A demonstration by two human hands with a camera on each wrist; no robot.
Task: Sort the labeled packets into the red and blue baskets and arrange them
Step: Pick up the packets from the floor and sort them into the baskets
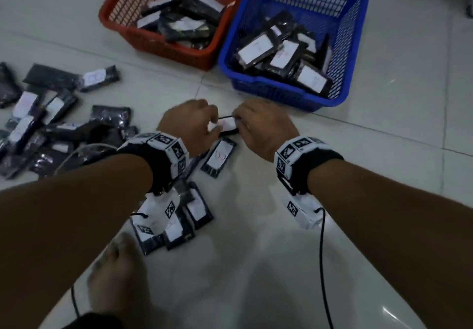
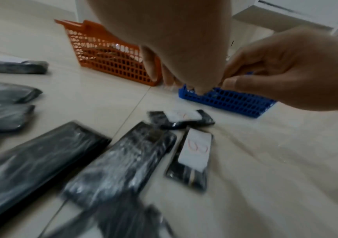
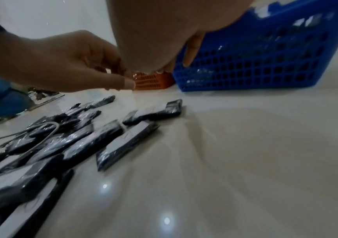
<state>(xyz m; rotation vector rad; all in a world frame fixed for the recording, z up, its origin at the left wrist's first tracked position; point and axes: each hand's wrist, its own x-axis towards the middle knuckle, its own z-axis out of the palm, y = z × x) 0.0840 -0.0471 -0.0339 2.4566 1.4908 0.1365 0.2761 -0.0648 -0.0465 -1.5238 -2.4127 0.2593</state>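
A black packet with a white label [image 1: 226,125] lies on the floor tiles between my two hands. My left hand [image 1: 204,123] hovers at its left end and my right hand [image 1: 245,123] at its right end, fingers loosely curled. In the left wrist view the packet [image 2: 181,118] lies flat below both hands with a gap, and nothing shows between the fingers. A second packet, labelled B [image 1: 219,157], lies just nearer. The red basket [image 1: 107,18] and the blue basket [image 1: 268,90] stand behind, each holding several packets.
A loose heap of black packets [image 1: 46,123] covers the floor at left, and a few more [image 1: 197,208] lie under my left wrist. A bare foot [image 1: 120,272] is at the bottom. A black cable [image 1: 323,264] hangs from the right wrist.
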